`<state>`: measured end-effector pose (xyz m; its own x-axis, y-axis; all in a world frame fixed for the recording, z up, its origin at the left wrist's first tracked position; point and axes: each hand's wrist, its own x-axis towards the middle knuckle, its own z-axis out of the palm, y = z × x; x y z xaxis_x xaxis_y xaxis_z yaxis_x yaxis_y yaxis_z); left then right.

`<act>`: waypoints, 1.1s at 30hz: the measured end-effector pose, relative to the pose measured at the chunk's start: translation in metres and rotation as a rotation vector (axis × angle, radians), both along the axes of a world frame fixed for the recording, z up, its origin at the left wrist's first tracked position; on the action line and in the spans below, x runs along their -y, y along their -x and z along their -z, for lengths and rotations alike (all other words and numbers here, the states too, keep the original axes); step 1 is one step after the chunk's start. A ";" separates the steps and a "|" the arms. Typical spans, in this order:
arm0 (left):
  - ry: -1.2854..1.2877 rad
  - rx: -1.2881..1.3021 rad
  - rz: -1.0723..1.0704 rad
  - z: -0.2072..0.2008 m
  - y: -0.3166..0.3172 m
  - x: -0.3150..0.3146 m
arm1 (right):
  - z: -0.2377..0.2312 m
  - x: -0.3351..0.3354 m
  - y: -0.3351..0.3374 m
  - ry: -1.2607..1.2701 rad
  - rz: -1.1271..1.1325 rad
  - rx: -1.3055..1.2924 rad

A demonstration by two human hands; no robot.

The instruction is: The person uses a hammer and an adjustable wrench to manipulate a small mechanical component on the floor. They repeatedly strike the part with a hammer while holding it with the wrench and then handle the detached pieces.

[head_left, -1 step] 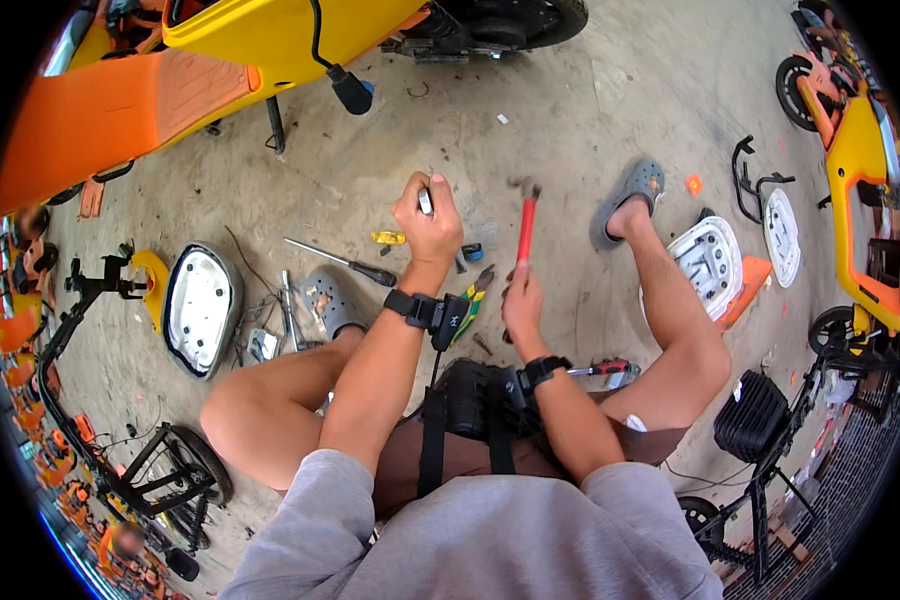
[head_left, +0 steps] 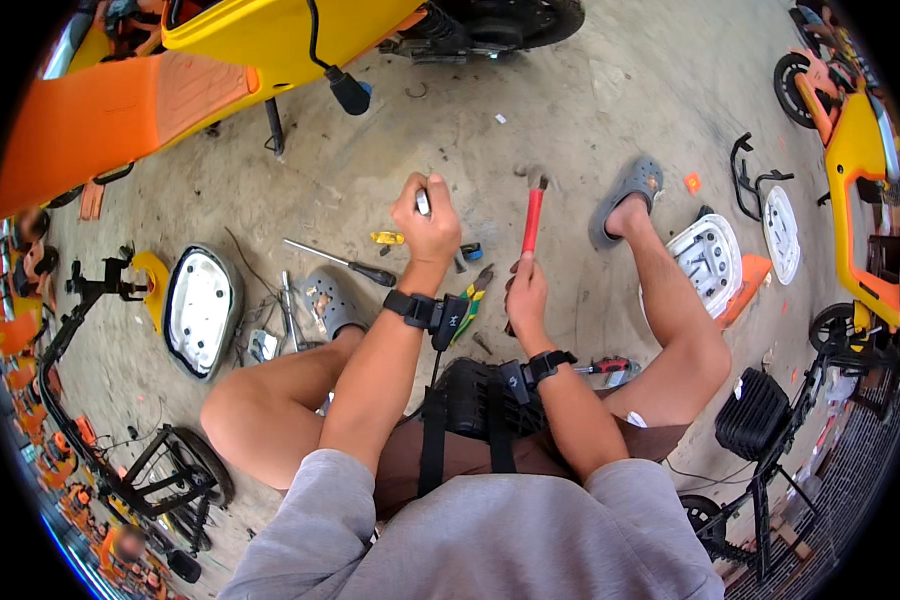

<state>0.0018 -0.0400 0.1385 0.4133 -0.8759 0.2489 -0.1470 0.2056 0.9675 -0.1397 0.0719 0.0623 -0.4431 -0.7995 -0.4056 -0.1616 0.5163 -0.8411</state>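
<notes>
My left hand (head_left: 430, 222) is closed in a fist around a metal piece (head_left: 423, 203). Just its grey end shows at the top of the fist, so its kind is hidden. To the right, my right hand (head_left: 526, 298) grips a hammer (head_left: 533, 220) by its red handle, the blurred dark head pointing away from me and apart from the left fist. Between my forearms lie yellow-green pliers (head_left: 479, 298) on the concrete floor. A small black-and-blue part (head_left: 471, 251) and a bolt (head_left: 460, 263) lie close to the left wrist. Left of that wrist is a screwdriver (head_left: 355, 267).
A yellow-and-orange scooter (head_left: 270, 60) stands ahead on the left. White-lined shells lie left (head_left: 198, 312) and right (head_left: 708, 258), beside my legs. A red-handled tool (head_left: 610, 366) rests by my right forearm. A black frame (head_left: 80, 400) is at far left.
The hammer and my right hand have shifted slightly up and to the right. My left fist is almost where it was.
</notes>
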 end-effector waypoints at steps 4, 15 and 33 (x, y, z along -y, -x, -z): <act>-0.003 -0.065 -0.009 0.003 -0.003 -0.005 | -0.027 0.009 0.016 0.085 -0.003 0.009; 0.043 -0.316 -0.011 -0.007 -0.016 -0.004 | 0.009 -0.030 0.014 -0.022 -0.108 -0.096; 0.101 -0.058 -0.037 0.008 -0.015 -0.021 | -0.016 -0.010 -0.004 0.075 -0.158 -0.128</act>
<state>0.0163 -0.0188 0.1302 0.4613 -0.8315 0.3094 -0.1008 0.2974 0.9494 -0.1362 0.0816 0.0785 -0.3540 -0.8889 -0.2907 -0.3433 0.4126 -0.8437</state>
